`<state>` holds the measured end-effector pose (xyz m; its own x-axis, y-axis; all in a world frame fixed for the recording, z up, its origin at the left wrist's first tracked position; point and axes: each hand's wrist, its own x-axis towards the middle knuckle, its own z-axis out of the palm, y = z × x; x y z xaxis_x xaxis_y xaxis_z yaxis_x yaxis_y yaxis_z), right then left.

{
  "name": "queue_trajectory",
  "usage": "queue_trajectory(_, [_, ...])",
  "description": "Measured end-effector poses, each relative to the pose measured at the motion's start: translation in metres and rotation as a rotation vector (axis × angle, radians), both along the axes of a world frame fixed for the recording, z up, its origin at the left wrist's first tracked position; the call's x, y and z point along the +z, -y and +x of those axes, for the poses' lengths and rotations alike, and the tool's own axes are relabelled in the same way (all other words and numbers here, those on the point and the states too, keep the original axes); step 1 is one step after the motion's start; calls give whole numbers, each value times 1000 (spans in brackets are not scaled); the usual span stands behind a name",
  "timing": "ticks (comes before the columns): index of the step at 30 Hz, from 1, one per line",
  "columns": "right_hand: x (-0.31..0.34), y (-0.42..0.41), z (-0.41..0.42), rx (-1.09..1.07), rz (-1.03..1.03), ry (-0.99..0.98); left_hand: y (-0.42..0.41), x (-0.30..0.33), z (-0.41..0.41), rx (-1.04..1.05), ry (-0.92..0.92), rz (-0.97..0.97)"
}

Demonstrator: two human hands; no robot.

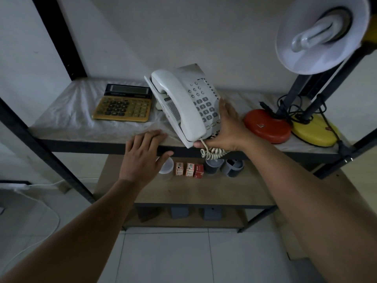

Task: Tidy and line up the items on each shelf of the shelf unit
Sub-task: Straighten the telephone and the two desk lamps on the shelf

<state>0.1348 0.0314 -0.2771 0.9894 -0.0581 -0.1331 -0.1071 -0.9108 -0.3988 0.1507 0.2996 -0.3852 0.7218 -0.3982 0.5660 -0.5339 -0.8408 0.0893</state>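
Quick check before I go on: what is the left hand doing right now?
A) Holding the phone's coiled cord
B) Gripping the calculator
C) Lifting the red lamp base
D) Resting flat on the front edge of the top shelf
D: the left hand lies open on the shelf's front edge, while the right hand holds the tilted telephone.

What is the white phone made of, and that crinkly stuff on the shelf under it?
The phone, gripped by the right hand, looks like hard plastic: smooth, moulded, off-white, slightly glossy. The shelf cover looks like thin clear plastic sheet, since it wrinkles and shines; the left hand rests on its edge.
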Motion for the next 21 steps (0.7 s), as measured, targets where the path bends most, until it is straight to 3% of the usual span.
queue_trajectory(8, [-16, -19, -13, -124, -110, 109, -1, 2, -2, -2, -19, -7])
queue_trajectory(21, [-16, -65, -9, -386, -87, 182, 0, 10, -4, 43, -86, 40])
